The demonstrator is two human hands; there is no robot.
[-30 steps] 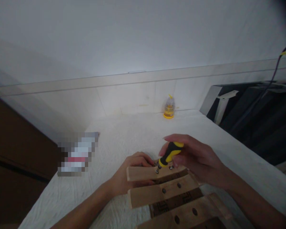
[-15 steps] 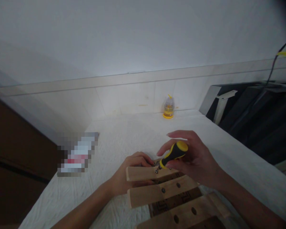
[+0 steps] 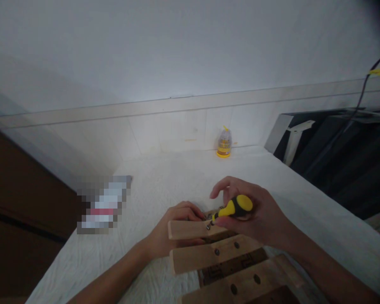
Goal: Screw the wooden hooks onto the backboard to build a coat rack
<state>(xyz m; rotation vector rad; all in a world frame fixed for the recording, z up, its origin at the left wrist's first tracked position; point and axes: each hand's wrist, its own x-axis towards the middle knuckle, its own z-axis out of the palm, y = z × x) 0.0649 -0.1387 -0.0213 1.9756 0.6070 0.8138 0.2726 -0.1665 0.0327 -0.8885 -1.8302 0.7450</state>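
Note:
My right hand (image 3: 256,215) grips a short screwdriver (image 3: 232,208) with a yellow and black handle. Its tip rests on a screw in the farthest wooden slat (image 3: 190,229). My left hand (image 3: 171,228) is closed around the left end of that slat. The slat belongs to a wooden slatted piece (image 3: 221,261) with several slats, dark screws and holes, lying on the white surface (image 3: 164,181) close to me.
A small clear and yellow container (image 3: 224,142) stands at the far edge by the pale wall panel. A blurred flat packet (image 3: 101,203) lies at the left. Dark furniture (image 3: 342,152) sits at the right, a brown panel at the left.
The screwdriver handle has dropped lower and more sideways, and my right fingers have curled over it. My left hand and the slats have stayed put.

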